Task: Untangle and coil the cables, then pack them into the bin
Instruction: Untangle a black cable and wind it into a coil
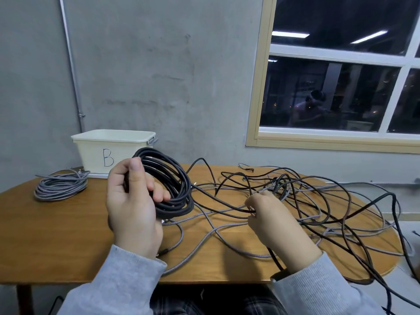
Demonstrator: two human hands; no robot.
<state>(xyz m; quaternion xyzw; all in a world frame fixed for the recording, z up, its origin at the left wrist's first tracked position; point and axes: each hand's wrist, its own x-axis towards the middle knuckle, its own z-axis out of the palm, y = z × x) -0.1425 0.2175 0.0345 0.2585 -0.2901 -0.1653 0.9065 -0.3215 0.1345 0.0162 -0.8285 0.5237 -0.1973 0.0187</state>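
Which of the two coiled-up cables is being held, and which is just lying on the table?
The black coil is held up in the left hand. The grey braided coil lies untouched on the table, left of the bin.

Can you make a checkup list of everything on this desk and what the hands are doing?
Surface: wooden table, rounded right end.
Job's things: white bin marked B at back left; grey coil lying beside it.
Clutter: nothing seen.
Hands: left hand grips black coil; right hand pinches a dark strand.
Cables: loose tangle of dark and grey cables, spilling off the right edge.
Surroundings: grey wall, dark window.
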